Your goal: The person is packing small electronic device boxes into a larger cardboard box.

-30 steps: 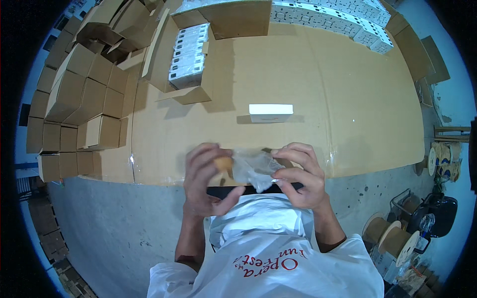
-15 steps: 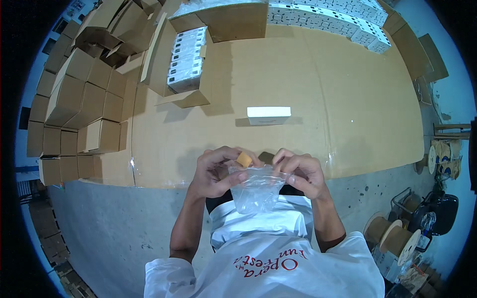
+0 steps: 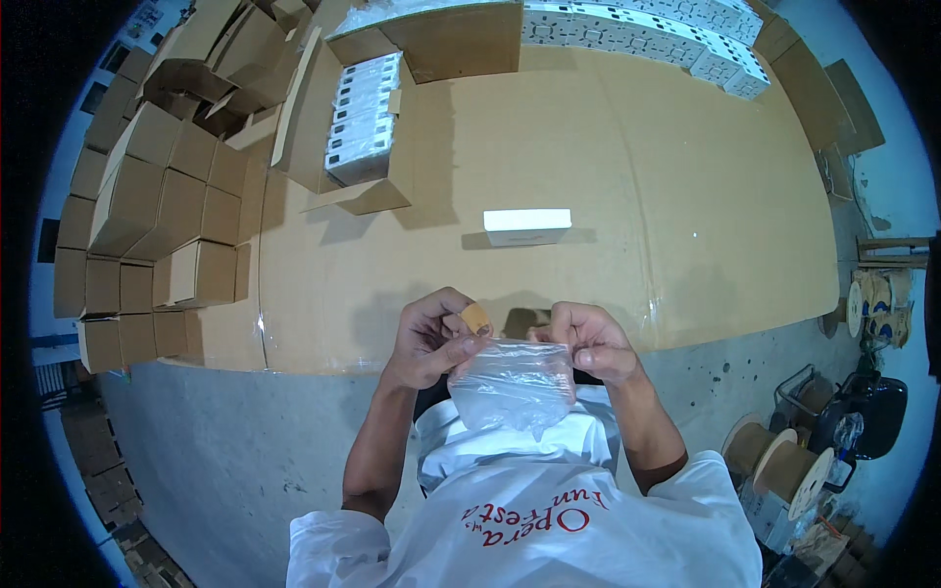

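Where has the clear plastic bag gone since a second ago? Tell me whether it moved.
Yes. The clear plastic bag has dropped from flat against the cardboard sheet's near edge to hang below both hands, toward the person's chest.

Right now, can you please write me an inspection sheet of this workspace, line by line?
Surface: cardboard-covered table, flat, with tape seams showing.
Job's things: clear plastic bag held up by its top edge between both hands; small tan item at the left fingers.
Clutter: one white box lying alone on the table; open carton of white boxes; row of white boxes along the far edge.
Hands: left hand and right hand each pinch the bag's top edge.
Cables: spools on the floor at the right; no loose cable seen.
Surroundings: stacked brown cartons at the left; grey concrete floor.
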